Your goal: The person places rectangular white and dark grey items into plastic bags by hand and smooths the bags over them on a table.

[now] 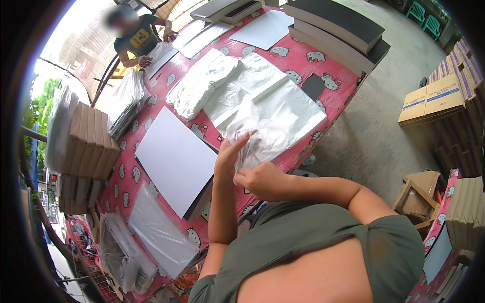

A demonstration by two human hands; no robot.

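Note:
A crumpled clear plastic bag (246, 146) is between my two hands, over the near edge of the table. My right hand (261, 180) is closed, pinching the lower part of the bag. My left hand (228, 155) has its thumb raised against the plastic, and its other fingers are partly hidden; it appears to grip the bag too. Just beyond lies a flat stack of white plastic bags (293, 108), with a bunched pile of white plastic (204, 81) at its far left. Left of my left hand is a stack of white boards (174, 159).
A co-worker (139, 43) handles white sheets across the pink patterned table (126, 189). Dark board stacks (336, 25) stand at the far right corner. Clear plastic sleeves (159, 227) lie near left, beside brown-wrapped bundles (88, 141). Cardboard boxes (434, 98) are stacked on the right.

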